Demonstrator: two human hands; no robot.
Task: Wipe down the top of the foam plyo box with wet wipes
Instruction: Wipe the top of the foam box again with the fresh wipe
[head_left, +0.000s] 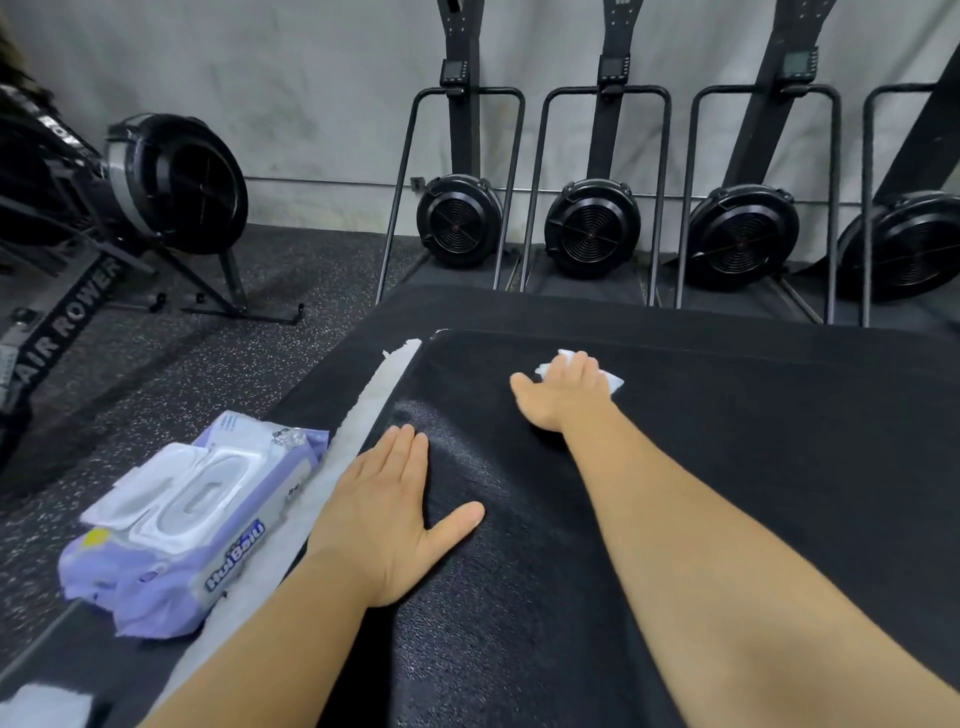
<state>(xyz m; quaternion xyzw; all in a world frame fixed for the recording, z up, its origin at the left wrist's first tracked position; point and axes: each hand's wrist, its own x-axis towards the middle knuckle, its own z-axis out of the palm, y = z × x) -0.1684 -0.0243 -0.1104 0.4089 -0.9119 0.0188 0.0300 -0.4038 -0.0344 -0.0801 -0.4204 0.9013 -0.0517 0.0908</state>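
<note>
The black foam plyo box fills the frame from the centre out to 5 o'clock. The right hand lies just past centre toward 12 o'clock, palm down, fingers spread over a bunched white wet wipe and pressing it onto the box top, thumb stretched out to 9 o'clock. The left hand rests flat and open on the top at 7 o'clock of the right hand, near the box's left edge. A worn white strip runs along that edge. A purple pack of wet wipes lies at 8 o'clock, beside the strip. 4 upright fan machines stand against the wall from 12 to 2 o'clock; an air rower sits at 10 o'clock.
</note>
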